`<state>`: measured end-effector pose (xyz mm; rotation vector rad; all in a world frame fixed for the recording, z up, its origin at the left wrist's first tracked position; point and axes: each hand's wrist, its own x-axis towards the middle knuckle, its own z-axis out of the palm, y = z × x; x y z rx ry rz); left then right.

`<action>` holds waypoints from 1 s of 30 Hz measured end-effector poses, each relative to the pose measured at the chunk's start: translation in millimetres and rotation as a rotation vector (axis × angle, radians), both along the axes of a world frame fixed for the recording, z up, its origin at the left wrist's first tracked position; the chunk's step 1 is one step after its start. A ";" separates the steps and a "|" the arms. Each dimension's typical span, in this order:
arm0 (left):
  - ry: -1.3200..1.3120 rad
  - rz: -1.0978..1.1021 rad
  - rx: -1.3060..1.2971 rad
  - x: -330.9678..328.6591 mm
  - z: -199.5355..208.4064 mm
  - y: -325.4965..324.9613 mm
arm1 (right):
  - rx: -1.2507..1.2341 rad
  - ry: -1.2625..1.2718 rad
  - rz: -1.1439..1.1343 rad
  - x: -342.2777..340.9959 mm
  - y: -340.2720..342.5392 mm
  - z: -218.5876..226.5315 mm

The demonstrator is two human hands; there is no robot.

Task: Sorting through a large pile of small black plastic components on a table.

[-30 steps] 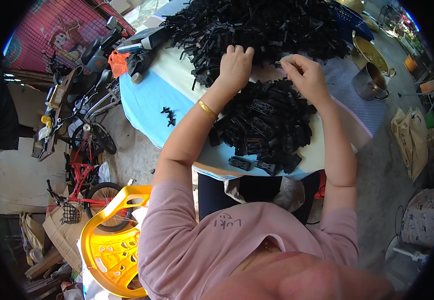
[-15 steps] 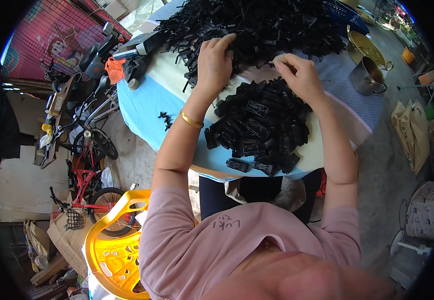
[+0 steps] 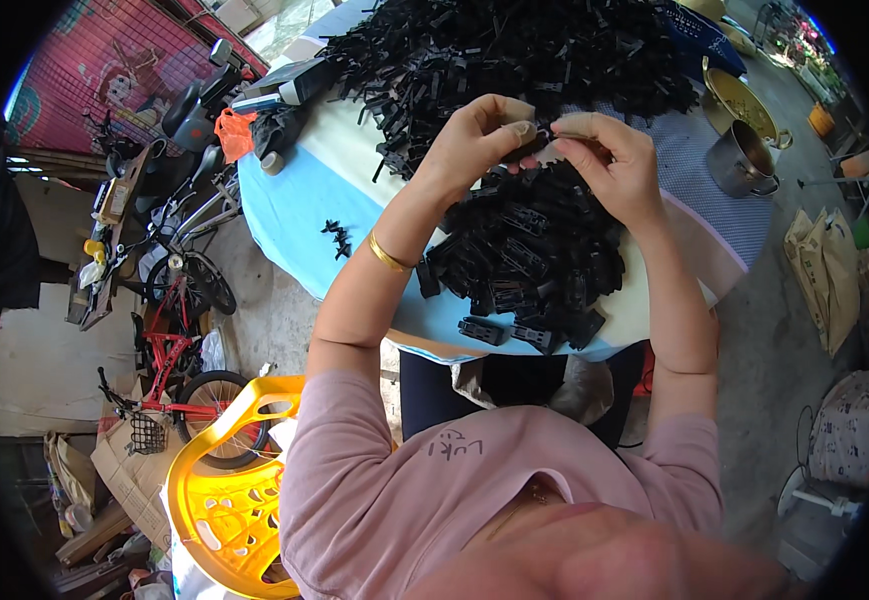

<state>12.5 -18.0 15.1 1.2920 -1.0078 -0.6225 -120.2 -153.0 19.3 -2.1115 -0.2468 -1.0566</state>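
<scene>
Above the far edge of a near heap of black plastic parts (image 3: 524, 255), my two hands are close together. My left hand (image 3: 472, 145) is closed, thumb and fingers pinching a dark plastic piece (image 3: 526, 150) that the fingers partly cover. My right hand (image 3: 614, 165) faces it with thumb and forefinger pinched together; whatever lies between those fingertips is too small to make out. Behind them spreads a larger pile of loose thin black plastic pieces (image 3: 514, 50). A few small black bits (image 3: 336, 240) lie apart on the blue part of the tablecloth (image 3: 289, 215).
At the table's right stand a metal mug (image 3: 739, 158) and a brass-coloured pan (image 3: 744, 100). An orange bag (image 3: 234, 133) and a box (image 3: 299, 82) sit at its far left. A yellow plastic chair (image 3: 224, 500) and a red bicycle (image 3: 169, 365) are to my left.
My left hand has come back from the large pile toward my right hand, now with a dark piece in its fingers. The right hand has shifted slightly nearer and to the right.
</scene>
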 end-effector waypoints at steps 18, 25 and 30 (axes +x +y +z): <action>-0.187 0.025 -0.087 -15.7 0.3 -2.4 | 0.051 0.007 -0.059 3.4 5.9 -6.3; -0.768 0.282 -0.118 -22.7 -1.4 -4.4 | 0.185 0.064 -0.047 7.4 6.9 -10.5; -0.309 0.117 -0.193 -24.1 -1.1 -2.0 | 0.360 0.044 -0.077 6.4 5.1 -9.0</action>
